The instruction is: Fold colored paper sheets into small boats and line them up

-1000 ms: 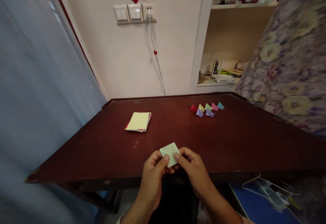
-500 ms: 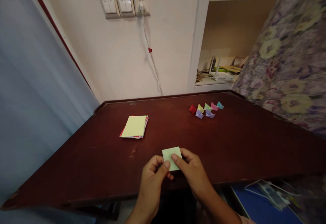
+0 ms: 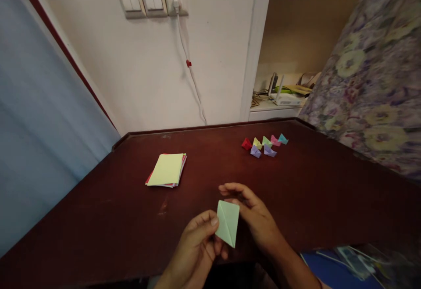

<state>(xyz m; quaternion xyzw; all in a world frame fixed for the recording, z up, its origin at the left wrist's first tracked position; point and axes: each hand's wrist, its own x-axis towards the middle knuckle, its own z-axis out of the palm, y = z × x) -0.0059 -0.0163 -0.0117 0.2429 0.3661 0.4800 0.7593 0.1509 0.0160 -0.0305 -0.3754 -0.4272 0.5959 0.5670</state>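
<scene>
Fingers (image 3: 210, 221) of the left hand (image 3: 197, 248) pinch a folded green paper (image 3: 227, 224) above the desk (image 3: 98, 210); the right hand (image 3: 259, 219) waits behind it, fingers loosely apart.

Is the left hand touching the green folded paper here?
Touching. The head view shows the left hand with its fingertips pinching the left edge of the green folded paper, with no gap.
</scene>
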